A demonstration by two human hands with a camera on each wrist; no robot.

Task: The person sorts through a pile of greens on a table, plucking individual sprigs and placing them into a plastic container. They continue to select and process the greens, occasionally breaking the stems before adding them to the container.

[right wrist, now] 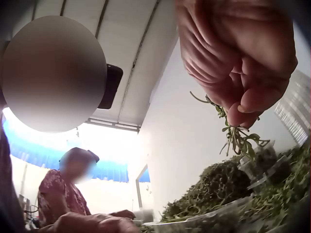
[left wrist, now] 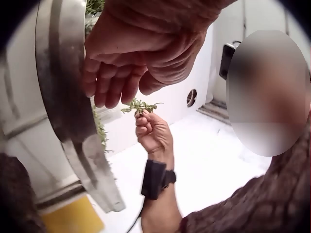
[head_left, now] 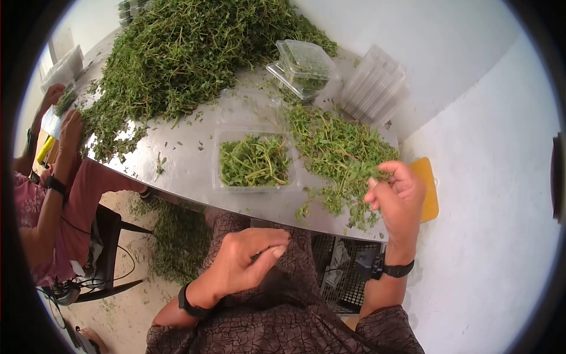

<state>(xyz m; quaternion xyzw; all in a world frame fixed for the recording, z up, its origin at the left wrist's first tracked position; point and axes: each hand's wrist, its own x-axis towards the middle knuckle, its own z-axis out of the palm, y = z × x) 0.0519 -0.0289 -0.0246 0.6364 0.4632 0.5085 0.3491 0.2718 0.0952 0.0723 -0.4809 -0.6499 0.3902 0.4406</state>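
My right hand (head_left: 402,197) pinches a small sprig of leafy greens (right wrist: 238,141) between thumb and fingertips, raised over a loose spread of the same greens (head_left: 336,150) at the table's right. Stems and leaves hang below the fingertips in the right wrist view. My left hand (head_left: 250,259) hovers in front of the table edge, above my lap. Its fingers bend loosely, and no held thing shows between them in the left wrist view. Between the hands, on the table, sits an open clear plastic clamshell box (head_left: 216,177) with greens inside, its lid folded back.
A large heap of greens (head_left: 183,53) covers the back of the metal table (head_left: 188,177). Clear boxes (head_left: 309,62) and stacked empties (head_left: 375,85) stand behind. A yellow board (head_left: 427,189) is at the right wall. Another person (head_left: 56,218) works at the left.
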